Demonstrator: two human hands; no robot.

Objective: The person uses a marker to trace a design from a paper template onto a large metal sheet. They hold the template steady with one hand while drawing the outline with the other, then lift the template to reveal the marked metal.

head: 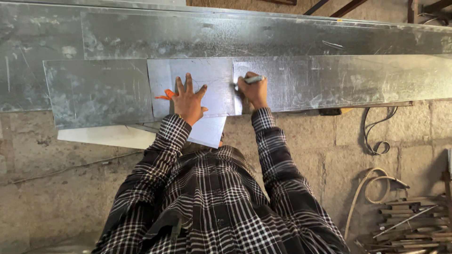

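Black-and-white plaid shirt — long sleeves, buttoned cuffs (thin white grid over dark check) — both hands bare.

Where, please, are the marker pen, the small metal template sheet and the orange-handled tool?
marker pen (253,79), head view, middle of its barrel.
small metal template sheet (214,77), head view, bare upper part.
orange-handled tool (165,95), head view, visible orange handle tip.
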